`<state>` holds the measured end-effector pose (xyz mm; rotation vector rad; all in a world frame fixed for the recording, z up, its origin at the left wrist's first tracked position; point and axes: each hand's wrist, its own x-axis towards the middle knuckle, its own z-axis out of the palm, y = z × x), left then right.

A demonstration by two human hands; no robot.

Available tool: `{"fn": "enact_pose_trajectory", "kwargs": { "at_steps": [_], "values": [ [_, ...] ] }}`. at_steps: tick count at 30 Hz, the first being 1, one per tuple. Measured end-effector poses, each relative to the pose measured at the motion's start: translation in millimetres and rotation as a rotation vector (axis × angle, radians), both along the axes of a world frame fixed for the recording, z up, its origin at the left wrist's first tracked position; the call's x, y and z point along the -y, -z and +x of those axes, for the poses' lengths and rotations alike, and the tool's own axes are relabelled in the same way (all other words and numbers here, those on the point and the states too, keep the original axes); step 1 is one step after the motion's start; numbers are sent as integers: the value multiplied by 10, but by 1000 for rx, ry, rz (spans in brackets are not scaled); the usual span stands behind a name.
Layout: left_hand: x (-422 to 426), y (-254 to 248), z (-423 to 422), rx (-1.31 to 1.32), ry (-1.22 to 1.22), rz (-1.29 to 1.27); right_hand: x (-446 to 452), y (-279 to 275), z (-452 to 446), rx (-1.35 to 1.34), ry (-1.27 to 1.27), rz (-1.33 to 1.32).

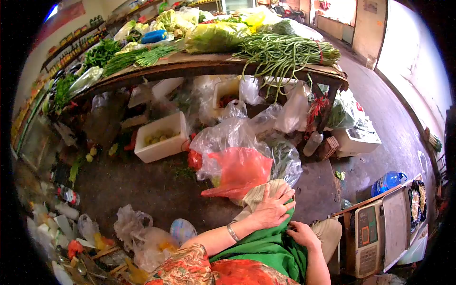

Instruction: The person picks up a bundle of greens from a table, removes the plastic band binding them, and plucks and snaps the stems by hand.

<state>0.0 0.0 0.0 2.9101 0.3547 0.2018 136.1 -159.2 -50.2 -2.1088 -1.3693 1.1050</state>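
My left hand (274, 208), with a bracelet at its wrist, lies spread over the knee of my beige trousers and the green apron (259, 248). It holds nothing. My right hand (302, 234) rests on the apron over my other thigh, fingers apart and partly bent, with nothing visible in it. Just beyond my left hand is a red plastic bag (242, 168), in front of a large clear plastic bag (223, 135). Leafy greens show through another clear bag (285, 159) beside it.
A table (204, 64) ahead carries long beans (289, 50), scallions and bagged vegetables. Beneath it stands a white foam box (161, 137) with produce inside. A weighing scale (368, 237) and a blue water jug (387, 184) are at right. Plastic bags and scraps (137, 232) litter the left floor.
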Motion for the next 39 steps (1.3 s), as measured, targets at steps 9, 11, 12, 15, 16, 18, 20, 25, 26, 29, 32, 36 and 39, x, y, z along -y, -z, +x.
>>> {"fn": "enact_pose_trajectory", "kwargs": {
  "at_steps": [9, 11, 12, 15, 16, 18, 20, 25, 26, 29, 32, 36, 39],
  "values": [
    [-620, -128, -134, 265, 99, -348, 6, 302, 146, -187, 98, 23],
    [-1031, -346, -242, 274, -17, -304, 10, 544, 221, -174, 112, 86],
    [-1291, -395, -286, 311, -52, -231, -52, 275, 180, -244, 169, -60],
    [-2097, -782, -458, 501, -188, -65, -78, 465, 253, -193, 104, 12],
    [-2403, -972, -527, 554, -214, 43, -99, 624, 325, -159, 82, -76],
    [-2967, -1345, -678, 645, -305, 197, -236, 252, 260, -243, 103, -106],
    [-3526, -1672, -844, 703, -431, 351, -334, 292, 265, -270, 96, -99],
    [-4754, -2395, -1133, 603, -766, 522, -573, 254, 398, -336, 191, -139],
    [-4973, -2458, -1175, 555, -818, 530, -603, 314, 429, -296, 169, -98],
    [-5602, -2614, -1310, 390, -966, 576, -748, 347, 448, -291, 186, -150],
    [-6070, -2625, -1501, 203, -1086, 591, -793, 625, 483, -303, 214, -130],
    [-6364, -2578, -1774, 68, -1333, 502, -934, 761, 521, -385, 284, -192],
    [-6437, -2628, -1883, 94, -1445, 341, -1082, 736, 501, -302, 223, -163]
  ]
}}
